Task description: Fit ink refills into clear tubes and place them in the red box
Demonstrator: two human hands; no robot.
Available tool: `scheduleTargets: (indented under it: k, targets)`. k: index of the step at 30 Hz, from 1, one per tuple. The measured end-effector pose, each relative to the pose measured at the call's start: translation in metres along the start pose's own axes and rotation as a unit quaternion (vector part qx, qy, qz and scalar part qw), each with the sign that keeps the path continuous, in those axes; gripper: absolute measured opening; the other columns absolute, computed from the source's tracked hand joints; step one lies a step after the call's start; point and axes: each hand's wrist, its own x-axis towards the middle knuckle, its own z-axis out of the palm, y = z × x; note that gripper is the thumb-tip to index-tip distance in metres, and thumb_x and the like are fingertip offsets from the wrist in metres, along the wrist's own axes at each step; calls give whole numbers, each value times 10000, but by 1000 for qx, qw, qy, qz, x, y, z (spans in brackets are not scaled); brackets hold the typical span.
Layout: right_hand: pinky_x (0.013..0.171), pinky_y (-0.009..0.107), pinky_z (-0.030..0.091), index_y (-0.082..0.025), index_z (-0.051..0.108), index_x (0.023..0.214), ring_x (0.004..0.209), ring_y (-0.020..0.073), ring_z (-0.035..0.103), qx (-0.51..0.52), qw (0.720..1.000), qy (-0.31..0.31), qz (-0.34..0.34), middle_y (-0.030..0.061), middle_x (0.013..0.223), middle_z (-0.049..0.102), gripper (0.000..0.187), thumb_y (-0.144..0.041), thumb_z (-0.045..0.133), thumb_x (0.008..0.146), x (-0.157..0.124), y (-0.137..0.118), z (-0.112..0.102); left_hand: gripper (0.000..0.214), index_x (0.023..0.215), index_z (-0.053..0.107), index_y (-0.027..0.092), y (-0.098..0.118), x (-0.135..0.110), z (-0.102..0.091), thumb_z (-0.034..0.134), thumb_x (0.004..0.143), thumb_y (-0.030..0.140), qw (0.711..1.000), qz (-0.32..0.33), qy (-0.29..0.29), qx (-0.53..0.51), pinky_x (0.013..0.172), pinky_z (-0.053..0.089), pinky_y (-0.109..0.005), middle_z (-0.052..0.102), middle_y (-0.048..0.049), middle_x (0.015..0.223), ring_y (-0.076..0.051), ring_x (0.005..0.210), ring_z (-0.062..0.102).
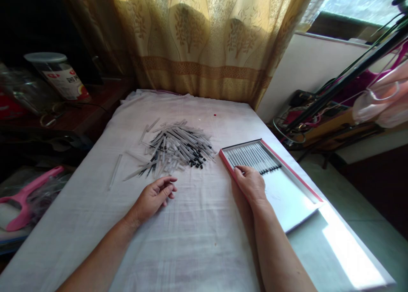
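Note:
A loose heap of clear pen barrels and black-tipped pens (178, 143) lies on the cloth-covered table. Just in front of the heap is my left hand (159, 192), its fingers loosely bent and apart, with nothing visible in them. To the right sits a shallow red-edged box (296, 173) with a white bottom. A row of clear pens with black ends (250, 155) fills its far part, side by side. My right hand (251, 183) rests over the box's left side at the near end of that row. Its fingers are curled and mostly hidden, so what they hold cannot be made out.
A single clear barrel (115, 172) lies left of the heap. A small red piece (214, 114) and a white one (199, 120) lie farther back. A yellow curtain (204, 41) hangs behind the table. On the left, a lidded canister (62, 77) stands on a dark cabinet.

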Motion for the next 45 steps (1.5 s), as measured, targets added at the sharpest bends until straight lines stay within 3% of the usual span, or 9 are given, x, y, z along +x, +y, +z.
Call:
scheduleTargets:
  k: [10,22,26,29,34,41,45]
  targets:
    - [745,279,453,-227,743,1069,836,188,645,14,999,19,-34,62,982,706,329,-380,527,874,-11,-3,12,564,1038,647,155,1,-1,0,718,654,562,1000,0,3,16,460,421,-214,672,-58,812,-150,649,605]
    - [744,299,460,-212,717,1121,880,220,643,-33,999,15,-7,99,1002,690,361,-388,491,900,-15,-26,11,543,1019,656,158,3,-2,1,720,661,561,1000,4,-1,18,462,424,-214,673,-57,800,-150,644,606]
    - [714,294,444,-200,679,1171,895,219,620,-51,996,68,-33,109,1069,651,360,-364,492,910,-22,-29,4,549,1022,653,153,1,-1,2,720,659,561,1000,3,0,9,455,421,-210,668,-53,796,-144,639,598]
    - [717,276,431,-214,702,1104,905,205,611,-32,990,100,-94,92,1070,646,299,-295,483,918,-25,-40,5,544,1020,650,152,1,-1,2,720,662,555,1000,2,0,3,450,420,-205,666,-51,796,-139,638,590]
    - [782,274,447,-244,707,1062,890,192,635,15,985,0,-173,50,1060,677,251,-285,514,908,-22,-63,28,528,1016,640,152,2,-1,-1,717,674,546,1000,9,17,-19,441,421,-201,653,-48,801,-139,645,592]
    - [868,336,453,-121,581,1210,1035,248,617,10,996,26,-86,151,1168,631,342,-222,482,900,-10,-74,46,496,992,647,151,4,-1,-1,729,676,526,999,4,14,-37,449,430,-198,653,-48,791,-136,648,592]
    - [834,358,459,-105,607,1122,982,270,642,-35,998,-7,-61,188,1109,649,292,-247,486,898,-7,-78,42,500,996,651,155,3,0,-1,732,672,527,999,3,8,-31,451,430,-200,658,-50,789,-136,643,591]
